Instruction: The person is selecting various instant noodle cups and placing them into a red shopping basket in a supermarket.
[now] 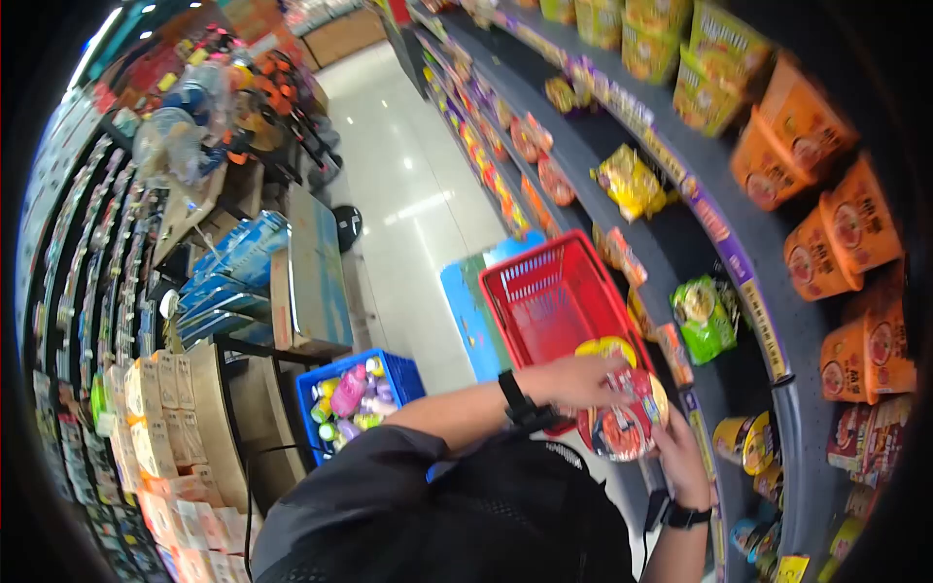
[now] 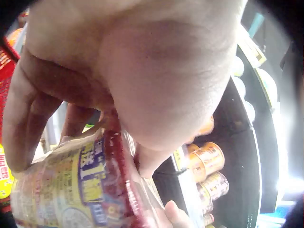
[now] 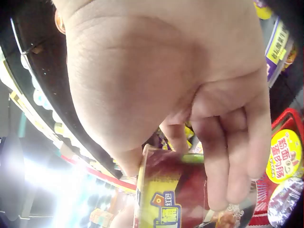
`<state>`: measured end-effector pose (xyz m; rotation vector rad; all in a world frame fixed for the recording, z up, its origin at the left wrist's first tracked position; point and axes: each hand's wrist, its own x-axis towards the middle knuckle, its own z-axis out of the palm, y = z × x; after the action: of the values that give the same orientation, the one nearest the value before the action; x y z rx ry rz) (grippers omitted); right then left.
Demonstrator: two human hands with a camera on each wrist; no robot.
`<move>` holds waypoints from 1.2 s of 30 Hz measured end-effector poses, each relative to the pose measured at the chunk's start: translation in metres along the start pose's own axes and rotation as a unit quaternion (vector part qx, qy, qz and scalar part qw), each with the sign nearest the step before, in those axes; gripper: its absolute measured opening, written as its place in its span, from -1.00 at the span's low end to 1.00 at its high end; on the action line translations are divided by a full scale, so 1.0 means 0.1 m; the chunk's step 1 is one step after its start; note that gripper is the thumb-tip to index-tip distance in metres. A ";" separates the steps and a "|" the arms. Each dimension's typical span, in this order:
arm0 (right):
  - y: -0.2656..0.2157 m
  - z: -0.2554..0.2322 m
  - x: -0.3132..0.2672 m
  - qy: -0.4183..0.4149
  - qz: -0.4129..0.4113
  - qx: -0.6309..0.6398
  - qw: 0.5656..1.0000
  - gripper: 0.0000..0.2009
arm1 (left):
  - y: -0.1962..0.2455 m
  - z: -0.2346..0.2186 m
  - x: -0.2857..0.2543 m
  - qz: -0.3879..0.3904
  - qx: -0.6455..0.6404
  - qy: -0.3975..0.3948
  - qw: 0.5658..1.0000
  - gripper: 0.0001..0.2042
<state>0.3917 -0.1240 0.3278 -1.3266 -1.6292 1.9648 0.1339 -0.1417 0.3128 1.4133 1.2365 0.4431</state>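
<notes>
Both hands hold a red instant noodle tub (image 1: 622, 432) with a pictured lid, just in front of the red shopping basket. My left hand (image 1: 583, 381) reaches across from the left and grips the tub's upper side; in the left wrist view, thumb and fingers span its wrapped side (image 2: 71, 190) by the red rim. My right hand (image 1: 680, 452) holds it from the right, and the right wrist view shows the fingers laid along its red and yellow side (image 3: 161, 199). The red basket (image 1: 525, 325) holds a packet with a round yellow label (image 3: 285, 156).
Shelves to the right carry orange noodle tubs (image 1: 846, 243), green tubs (image 1: 671, 39), a yellow packet (image 1: 632, 183) and a green packet (image 1: 705, 316). A blue crate (image 1: 403, 379) of bottles stands left of the basket, near stacked cartons (image 1: 151, 428). A tiled aisle (image 1: 389, 155) runs ahead.
</notes>
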 end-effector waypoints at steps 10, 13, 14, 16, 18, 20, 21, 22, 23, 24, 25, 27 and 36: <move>1.00 0.15 0.38 0.130 0.225 0.090 0.961 -0.52 | -1.89 -1.26 0.68 -0.049 -0.029 0.229 0.972 -0.49; 1.39 0.21 0.15 0.197 0.312 0.103 0.923 -0.53 | -2.35 -1.42 1.13 -0.092 0.053 0.157 0.982 -0.47; 1.49 0.23 0.07 0.204 0.339 0.098 0.913 -0.51 | -2.57 -1.41 1.30 -0.064 0.098 0.136 0.984 -0.41; 1.68 0.32 -0.11 0.223 0.391 0.077 0.889 -0.45 | -2.81 -1.29 1.57 -0.126 0.137 0.107 0.977 -0.38; 1.84 0.42 -0.31 0.231 0.428 0.080 0.870 -0.45 | -2.86 -1.21 1.74 -0.248 0.152 0.066 0.954 -0.30; 1.97 0.54 -0.51 0.248 0.469 0.095 0.842 -0.52 | -3.38 -1.02 1.96 -0.231 0.144 0.064 0.960 -0.32; 2.01 0.60 -0.60 0.241 0.489 0.088 0.834 -0.53 | -3.59 -0.94 2.04 -0.217 0.135 0.072 0.964 -0.33; 2.08 0.66 -0.69 0.238 0.501 0.091 0.827 -0.54 | -3.63 -0.92 2.08 -0.208 0.177 0.063 0.960 -0.40; 2.12 0.72 -0.77 0.235 0.514 0.094 0.820 -0.54 | -3.72 -0.87 2.11 -0.205 0.176 0.054 0.961 -0.40; 2.15 0.79 -0.85 0.236 0.514 0.102 0.818 -0.53 | -3.80 -0.80 2.12 -0.205 0.139 0.076 0.966 -0.41; 2.17 0.83 -0.92 0.236 0.523 0.111 0.811 -0.52 | -3.87 -0.74 2.14 -0.205 0.103 0.098 0.968 -0.42; 2.09 0.93 -0.98 0.261 0.514 0.148 0.804 -0.52 | -3.86 -0.68 2.11 -0.210 0.109 0.110 0.965 -0.43; 2.19 1.06 -1.13 0.229 0.484 0.093 0.840 -0.50 | -3.51 -0.58 2.04 -0.322 0.228 0.062 0.917 -0.46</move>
<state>0.4458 -0.3435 0.1828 -2.5824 -0.5078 1.8766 0.0149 -0.0118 -0.0570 1.2578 1.8985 -0.2335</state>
